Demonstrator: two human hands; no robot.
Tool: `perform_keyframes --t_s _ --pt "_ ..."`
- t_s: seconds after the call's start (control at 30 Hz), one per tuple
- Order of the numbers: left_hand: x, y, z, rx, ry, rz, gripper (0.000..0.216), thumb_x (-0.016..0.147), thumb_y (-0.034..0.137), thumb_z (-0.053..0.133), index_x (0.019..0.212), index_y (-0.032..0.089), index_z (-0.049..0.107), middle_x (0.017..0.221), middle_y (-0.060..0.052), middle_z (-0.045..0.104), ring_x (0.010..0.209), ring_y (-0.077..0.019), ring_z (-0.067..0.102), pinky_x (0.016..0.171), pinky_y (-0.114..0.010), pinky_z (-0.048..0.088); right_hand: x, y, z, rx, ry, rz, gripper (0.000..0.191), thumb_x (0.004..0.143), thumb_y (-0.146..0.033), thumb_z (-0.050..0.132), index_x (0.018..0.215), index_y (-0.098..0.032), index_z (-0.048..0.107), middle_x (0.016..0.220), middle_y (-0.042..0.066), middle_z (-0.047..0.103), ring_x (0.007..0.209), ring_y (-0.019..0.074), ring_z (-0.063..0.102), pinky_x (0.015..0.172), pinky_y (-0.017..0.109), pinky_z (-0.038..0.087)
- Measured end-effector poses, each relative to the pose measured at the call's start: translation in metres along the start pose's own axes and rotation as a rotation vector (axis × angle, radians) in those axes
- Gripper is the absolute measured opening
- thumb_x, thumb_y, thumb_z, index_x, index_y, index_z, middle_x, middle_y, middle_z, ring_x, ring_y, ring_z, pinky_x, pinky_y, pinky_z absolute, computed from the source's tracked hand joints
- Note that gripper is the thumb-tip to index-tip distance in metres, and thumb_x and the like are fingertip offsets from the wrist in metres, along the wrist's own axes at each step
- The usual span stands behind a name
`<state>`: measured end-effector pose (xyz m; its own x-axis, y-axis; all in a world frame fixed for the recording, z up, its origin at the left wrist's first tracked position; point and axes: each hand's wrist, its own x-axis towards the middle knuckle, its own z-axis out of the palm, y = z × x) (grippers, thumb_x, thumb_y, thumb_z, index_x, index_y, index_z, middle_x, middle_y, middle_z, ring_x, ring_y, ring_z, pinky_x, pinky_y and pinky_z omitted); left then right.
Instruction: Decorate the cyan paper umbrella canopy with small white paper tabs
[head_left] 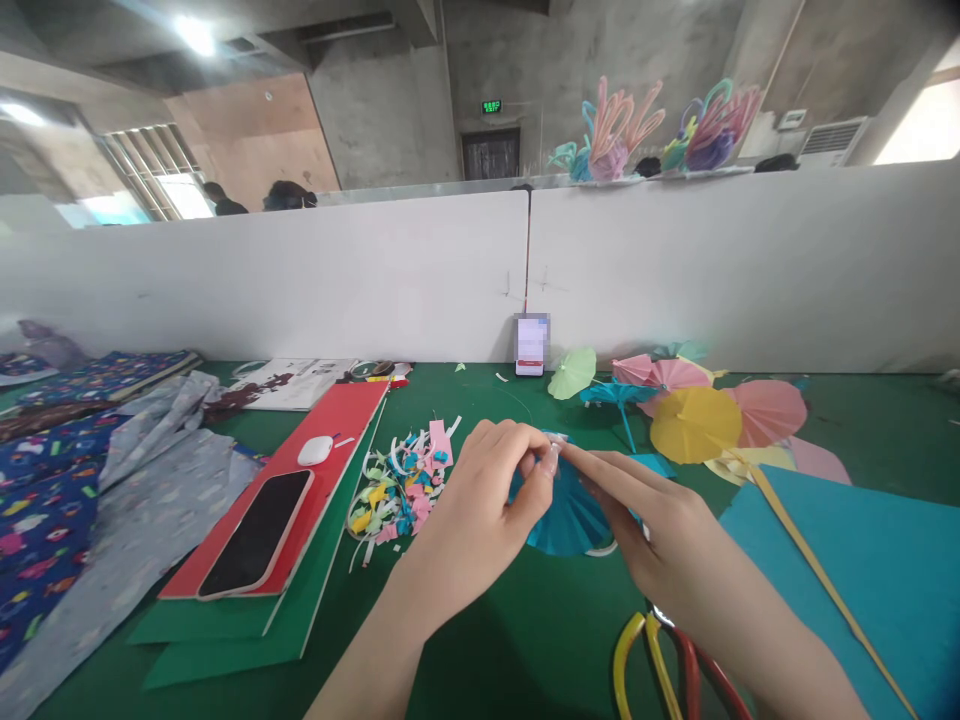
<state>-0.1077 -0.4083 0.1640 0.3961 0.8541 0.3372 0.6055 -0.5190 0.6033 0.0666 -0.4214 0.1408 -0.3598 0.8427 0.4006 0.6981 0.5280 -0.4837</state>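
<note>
Both hands meet over a pleated teal paper fan (pixel 564 516) above the green table (pixel 525 640). My left hand (pixel 480 500) pinches the fan's top with thumb and fingers closed. The fingers of my right hand (pixel 637 505) are stretched toward the same spot and pressed on the fan's upper edge. Just left of my hands lies a heap of coloured paper scraps (pixel 401 487).
Several paper umbrellas (pixel 694 420) lie behind the hands. A teal sheet (pixel 862 570) with a yellow stick is at the right. Scissors (pixel 667 665) rest under my right wrist. A phone (pixel 255 535) lies on red and green boards at the left, beside patterned fabric (pixel 90 480). A white partition (pixel 375 275) stands behind.
</note>
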Motion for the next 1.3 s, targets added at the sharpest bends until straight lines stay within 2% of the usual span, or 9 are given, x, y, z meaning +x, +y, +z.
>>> perform_keyframes --t_s 0.13,0.47,0.63,0.77,0.87,0.93,1.0,1.1,1.3 --pt "0.001 -0.001 0.000 -0.011 0.007 0.002 0.016 0.095 0.028 0.035 0.083 0.022 0.045 0.078 0.002 0.047 0.077 -0.0132 0.046 0.073 -0.028 0.040 -0.001 0.000 -0.001 0.009 0.010 -0.015 0.056 0.084 -0.001 0.034 0.134 -0.026 0.044 0.124 0.007 0.059 0.099 0.0198 0.065 0.075 0.032 0.058" --pt "-0.002 0.002 0.001 0.002 0.002 0.002 0.013 0.089 0.014 0.038 0.079 0.022 0.040 0.081 0.002 0.047 0.080 -0.0134 0.046 0.072 -0.028 0.040 0.000 0.001 0.000 0.045 -0.012 -0.013 0.052 0.086 -0.004 0.034 0.133 -0.025 0.045 0.118 0.008 0.062 0.097 0.0193 0.065 0.072 0.029 0.058" --pt "-0.007 0.005 -0.003 -0.027 -0.017 0.029 0.013 0.090 0.015 0.037 0.081 0.023 0.040 0.078 0.004 0.046 0.077 -0.0124 0.045 0.071 -0.027 0.039 -0.002 0.001 -0.002 0.040 0.003 -0.014 0.056 0.090 -0.011 0.037 0.141 -0.033 0.030 0.103 0.003 0.069 0.073 0.0153 0.068 0.055 0.023 0.056" --pt "-0.007 0.004 -0.007 -0.060 -0.038 0.046 0.013 0.093 0.019 0.037 0.082 0.024 0.043 0.079 0.003 0.046 0.077 -0.0125 0.044 0.068 -0.026 0.038 -0.002 -0.002 -0.006 0.134 0.021 0.069 0.061 0.091 -0.016 0.038 0.145 -0.032 0.015 0.103 0.003 0.071 0.084 0.0176 0.070 0.060 0.025 0.058" --pt "-0.005 0.004 -0.009 -0.026 -0.031 0.060 0.012 0.093 0.019 0.037 0.086 0.024 0.045 0.081 0.003 0.046 0.079 -0.0131 0.043 0.068 -0.026 0.037 0.000 -0.005 -0.008 0.198 0.006 0.115 0.050 0.091 -0.021 0.041 0.140 -0.031 0.034 0.107 0.003 0.070 0.094 0.0204 0.068 0.067 0.028 0.059" --pt "-0.004 0.004 -0.009 0.005 -0.032 0.070 0.012 0.094 0.020 0.037 0.087 0.024 0.046 0.082 0.002 0.047 0.080 -0.0142 0.042 0.068 -0.027 0.037 0.002 -0.006 -0.009 0.216 0.008 0.125 0.041 0.090 -0.023 0.045 0.130 -0.028 0.050 0.109 0.004 0.070 0.091 0.0208 0.068 0.070 0.030 0.059" --pt "-0.004 0.004 -0.010 0.040 -0.047 0.074 0.013 0.094 0.021 0.036 0.088 0.024 0.048 0.083 0.001 0.048 0.081 -0.0157 0.041 0.068 -0.028 0.037 0.003 -0.007 -0.010 0.238 0.031 0.115 0.036 0.089 -0.022 0.047 0.123 -0.026 0.058 0.110 0.005 0.070 0.087 0.0200 0.069 0.071 0.030 0.059" --pt "-0.005 0.003 -0.011 0.094 -0.088 0.072 0.015 0.094 0.024 0.036 0.090 0.025 0.050 0.085 0.000 0.049 0.082 -0.0176 0.041 0.068 -0.030 0.037 0.004 -0.005 -0.011 0.273 0.034 0.090 0.032 0.089 -0.023 0.048 0.117 -0.026 0.062 0.107 0.005 0.071 0.084 0.0199 0.069 0.070 0.030 0.059" --pt "-0.007 0.002 -0.009 0.117 -0.141 0.093 0.013 0.095 0.026 0.037 0.092 0.025 0.049 0.090 0.000 0.047 0.086 -0.0176 0.041 0.071 -0.030 0.038 0.001 -0.003 -0.010 0.310 -0.024 0.136 0.032 0.089 -0.027 0.049 0.119 -0.028 0.060 0.109 0.004 0.069 0.086 0.0189 0.068 0.071 0.029 0.059"
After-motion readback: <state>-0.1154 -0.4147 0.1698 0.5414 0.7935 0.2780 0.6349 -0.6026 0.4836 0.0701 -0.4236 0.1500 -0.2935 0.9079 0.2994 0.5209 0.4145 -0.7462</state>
